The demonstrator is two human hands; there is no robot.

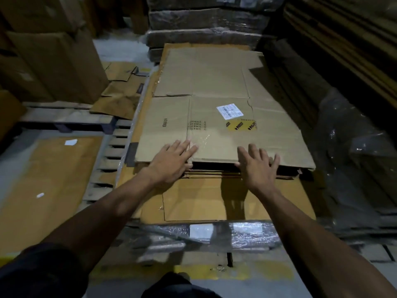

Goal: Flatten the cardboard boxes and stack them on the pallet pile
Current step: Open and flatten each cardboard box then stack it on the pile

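Flattened box [214,125] atop pile [214,173] | left hand [171,162], right hand [257,166] flat, fingers spread, gripping nothing | pallet [107,147] left

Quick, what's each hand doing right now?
Left hand: open, flat on the top cardboard sheet.
Right hand: open, on that sheet's near edge.

Tall boxes [58,61] stand at left on a wooden pallet [64,120]. Shrink-wrapped bundles [206,20] are stacked at the back. Crumpled plastic film [348,130] lies at right.
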